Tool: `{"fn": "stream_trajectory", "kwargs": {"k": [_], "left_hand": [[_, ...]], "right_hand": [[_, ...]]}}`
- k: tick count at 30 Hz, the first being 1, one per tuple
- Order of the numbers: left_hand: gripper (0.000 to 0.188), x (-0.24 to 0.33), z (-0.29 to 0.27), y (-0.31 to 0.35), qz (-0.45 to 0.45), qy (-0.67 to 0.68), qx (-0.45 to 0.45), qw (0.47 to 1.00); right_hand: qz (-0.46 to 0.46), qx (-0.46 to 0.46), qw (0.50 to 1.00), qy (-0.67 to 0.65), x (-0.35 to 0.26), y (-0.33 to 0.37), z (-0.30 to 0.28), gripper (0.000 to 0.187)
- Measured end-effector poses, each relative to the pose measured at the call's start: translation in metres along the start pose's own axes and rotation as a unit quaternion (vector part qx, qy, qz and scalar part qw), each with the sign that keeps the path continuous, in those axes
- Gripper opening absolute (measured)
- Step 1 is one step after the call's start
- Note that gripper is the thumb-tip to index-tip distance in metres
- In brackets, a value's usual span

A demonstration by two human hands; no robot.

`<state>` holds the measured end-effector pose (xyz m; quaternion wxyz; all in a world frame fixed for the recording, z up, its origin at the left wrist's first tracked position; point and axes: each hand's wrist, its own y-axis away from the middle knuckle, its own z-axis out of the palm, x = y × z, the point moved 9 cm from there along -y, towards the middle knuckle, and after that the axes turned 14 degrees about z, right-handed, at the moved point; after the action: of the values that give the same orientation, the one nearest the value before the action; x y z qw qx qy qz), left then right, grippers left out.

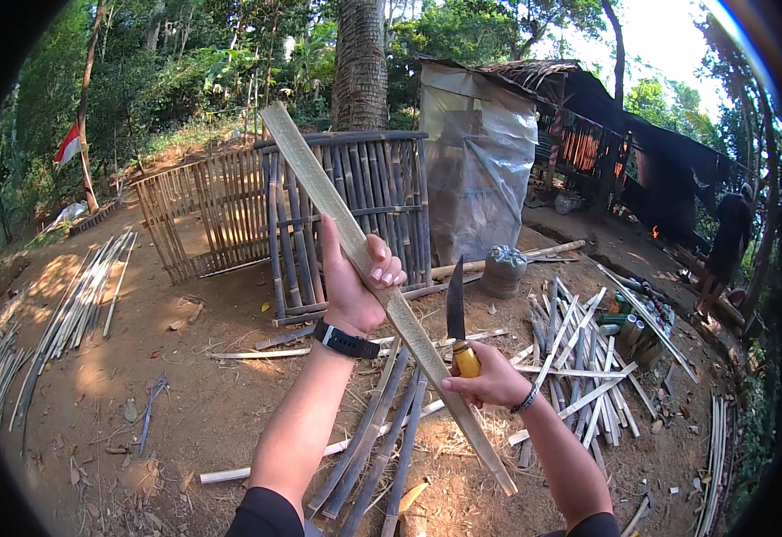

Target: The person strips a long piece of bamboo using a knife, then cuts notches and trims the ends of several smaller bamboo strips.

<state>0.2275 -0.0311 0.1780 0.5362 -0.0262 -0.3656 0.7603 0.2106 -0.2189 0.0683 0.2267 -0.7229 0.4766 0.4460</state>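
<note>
My left hand is closed around a long, pale bamboo slat, with the thumb laid along its edge. The slat slants from upper left down to lower right across the middle of the view. In my right hand is a knife with a dark blade and a yellowish handle. Its blade points up, to the right of the slat. The right thumb lies close to the slat's lower part; I cannot tell whether it touches.
Dark bamboo strips lie on the ground below my hands. A heap of split bamboo spreads to the right, more strips at left. Bamboo panels stand ahead beside a plastic-covered shelter. A person stands far right near a small fire.
</note>
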Motion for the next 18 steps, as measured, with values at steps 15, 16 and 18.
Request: {"fn": "stream_trajectory", "kwargs": {"k": [15, 16, 18], "left_hand": [[0.080, -0.035, 0.012, 0.007, -0.002, -0.110, -0.040, 0.993], [0.080, -0.037, 0.012, 0.008, -0.001, -0.124, -0.035, 0.992], [0.080, -0.040, 0.011, 0.010, 0.002, -0.154, -0.023, 0.988]], "right_hand": [[-0.063, 0.106, 0.983, -0.138, -0.048, 0.002, -0.013, 0.034], [-0.064, 0.103, 0.983, -0.141, -0.048, 0.003, -0.014, 0.034], [-0.057, 0.080, 0.984, -0.149, -0.038, -0.001, -0.012, 0.032]]}}
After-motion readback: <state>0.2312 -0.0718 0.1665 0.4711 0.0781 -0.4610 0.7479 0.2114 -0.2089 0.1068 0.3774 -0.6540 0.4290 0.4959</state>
